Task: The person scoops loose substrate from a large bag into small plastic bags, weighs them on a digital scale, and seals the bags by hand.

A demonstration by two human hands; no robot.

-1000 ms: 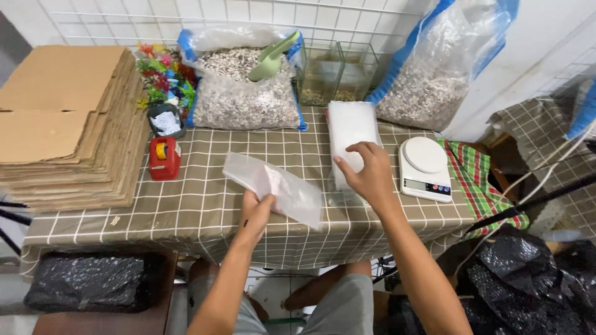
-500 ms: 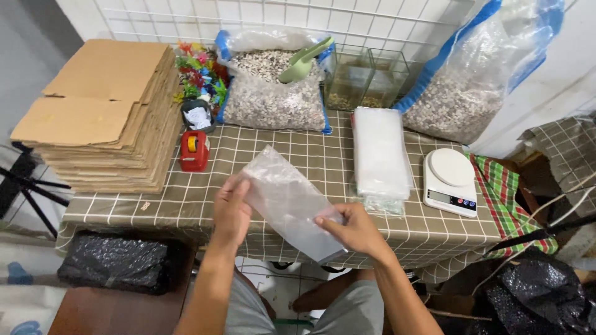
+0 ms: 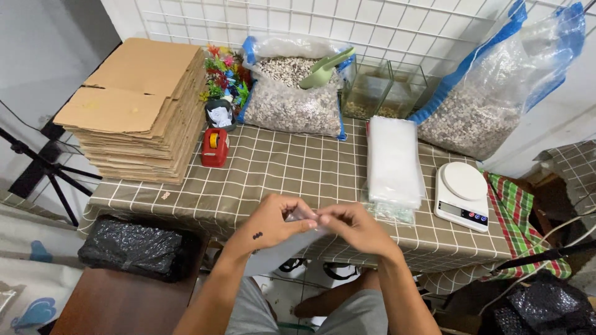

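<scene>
A thin clear plastic bag (image 3: 282, 251) hangs from both hands just in front of the table's near edge, its body drooping below the wrists toward the lap. It looks feather-light, limp and slippery, the sort of film that clings to itself, so the top edge, where the two layers meet, seems the sensible place to pinch it. The left hand (image 3: 273, 223) and the right hand (image 3: 354, 228) meet there, fingertips closed on the bag's mouth, thumbs pressed against the forefingers.

Just beyond the right hand lies a stack of the same clear bags (image 3: 393, 160), flat and pale on the checked tablecloth (image 3: 279, 170). Beside it to the right sits a white kitchen scale (image 3: 462, 195) with a round platter. At the back, an open blue-edged sack of pale gravel (image 3: 292, 93) holds a green scoop (image 3: 324, 69); a second, taller gravel sack (image 3: 490, 93) leans at the right. Two small glass tanks (image 3: 385, 87) stand between them. To the left are a red tape dispenser (image 3: 215, 147), bright plastic plants (image 3: 223, 74) and a pile of flattened cardboard boxes (image 3: 139, 111).
</scene>
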